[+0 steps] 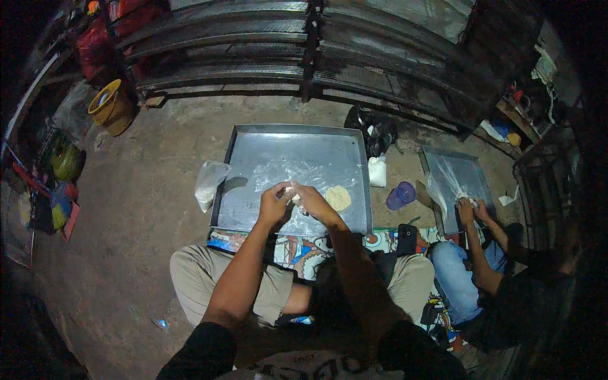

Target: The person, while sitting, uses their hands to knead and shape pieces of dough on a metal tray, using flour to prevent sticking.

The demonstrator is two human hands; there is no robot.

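Over a large shallow metal tray (297,136) dusted with white powder, my two hands meet near its middle. My left hand (273,206) and my right hand (315,204) have their fingertips closed around a small pale piece of dough (293,194), partly hidden by the fingers. A flat round of yellowish dough (337,198) lies on the tray just right of my right hand. Leaning at the tray's left wall is a clear plastic bag (208,185) with whitish contents.
Right of the tray stand a white bag (377,172), a purple cup (401,196) and a black plastic bag (380,133). A phone (407,240) lies near my knee. Farther right, a co-worker's hands (474,209) work at another tray (475,171). A yellow bucket (114,113) and racks (221,57) stand beyond.
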